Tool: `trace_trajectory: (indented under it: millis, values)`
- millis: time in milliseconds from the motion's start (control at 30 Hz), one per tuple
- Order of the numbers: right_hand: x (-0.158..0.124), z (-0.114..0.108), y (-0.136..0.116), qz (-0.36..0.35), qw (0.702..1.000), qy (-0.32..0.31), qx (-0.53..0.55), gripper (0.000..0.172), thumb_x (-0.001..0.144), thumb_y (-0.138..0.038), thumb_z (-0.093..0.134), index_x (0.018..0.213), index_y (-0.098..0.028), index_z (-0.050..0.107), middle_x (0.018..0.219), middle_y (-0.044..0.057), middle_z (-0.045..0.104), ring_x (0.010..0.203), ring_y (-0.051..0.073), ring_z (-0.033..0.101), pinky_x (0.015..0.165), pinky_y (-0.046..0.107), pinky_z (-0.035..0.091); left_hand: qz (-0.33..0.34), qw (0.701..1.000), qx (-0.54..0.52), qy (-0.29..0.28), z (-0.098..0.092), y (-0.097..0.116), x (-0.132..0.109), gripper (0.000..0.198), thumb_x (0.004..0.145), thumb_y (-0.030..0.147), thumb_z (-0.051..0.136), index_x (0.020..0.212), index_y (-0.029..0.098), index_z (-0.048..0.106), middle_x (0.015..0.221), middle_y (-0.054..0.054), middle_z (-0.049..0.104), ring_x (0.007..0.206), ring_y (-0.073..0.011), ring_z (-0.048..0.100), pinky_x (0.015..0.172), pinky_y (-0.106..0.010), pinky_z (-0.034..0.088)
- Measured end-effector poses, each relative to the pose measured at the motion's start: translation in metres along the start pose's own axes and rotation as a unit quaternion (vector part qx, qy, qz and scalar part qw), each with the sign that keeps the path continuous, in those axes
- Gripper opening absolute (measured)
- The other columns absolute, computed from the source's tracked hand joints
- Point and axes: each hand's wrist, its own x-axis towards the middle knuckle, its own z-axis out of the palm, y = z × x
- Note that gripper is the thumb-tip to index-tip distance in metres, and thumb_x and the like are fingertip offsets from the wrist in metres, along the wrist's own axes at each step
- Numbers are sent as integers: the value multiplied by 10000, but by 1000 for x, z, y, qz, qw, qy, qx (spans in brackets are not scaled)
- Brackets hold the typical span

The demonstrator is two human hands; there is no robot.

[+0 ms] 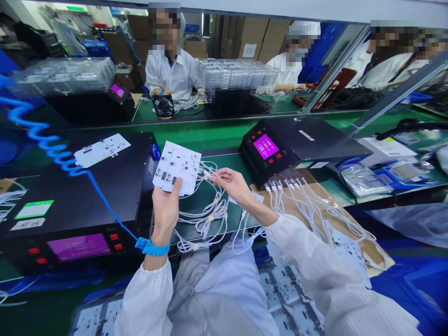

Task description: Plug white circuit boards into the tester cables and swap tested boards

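Note:
My left hand [166, 210] holds a white circuit board [177, 167] upright by its lower edge, with a blue wrist strap [152, 247] around the wrist. A bundle of white cables [206, 219] runs from the board's right side and lies looped on the green belt below. My right hand [233, 184] reaches towards the board, with its fingertips pinching one white cable near a small plug [207, 175]. The strap's coiled blue cord [45, 140] runs away to the left.
Black testers with magenta screens stand left [79, 247] and right [266, 147], the left one bearing another white board [102, 150]. Several white cables plug into the right tester over brown cardboard [315, 210]. Co-workers in white sit across the belt. Boards lie below my arms.

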Motion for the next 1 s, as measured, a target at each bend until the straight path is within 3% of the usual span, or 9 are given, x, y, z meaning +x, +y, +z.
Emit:
trace_trajectory:
  millis: [300,533,767,1000]
  values:
    - [-2,-8,0,-12,999,-39,-19,424,709,-541,874,956,-205,797,940,49,787,819,165,677,821,335,548,1,999,35,-3,-2,-1,0,674,829,377,859,1434,223,604,1520,-151,588,1410,-299,570,1193,-443,469]
    - [3,-6,11,-40,998,-11,-50,475,731,-603,825,973,-195,799,902,51,776,783,167,650,756,321,519,15,998,60,-3,-5,-4,-1,644,834,369,856,1408,187,628,1460,-167,635,1353,-302,619,1161,-444,503]
    - [1,-3,10,-109,988,-5,-109,341,843,-520,739,969,-207,788,996,62,792,934,224,705,857,355,533,32,996,87,-10,-2,7,-1,611,830,363,857,1378,185,655,1416,-154,671,1281,-278,671,1120,-406,541]
    - [0,-2,9,-97,988,-5,-118,362,845,-541,737,976,-207,790,959,60,791,885,225,707,849,371,549,45,991,125,-24,-4,14,-1,615,832,382,853,1382,189,655,1398,-148,683,1280,-295,670,1131,-433,534]
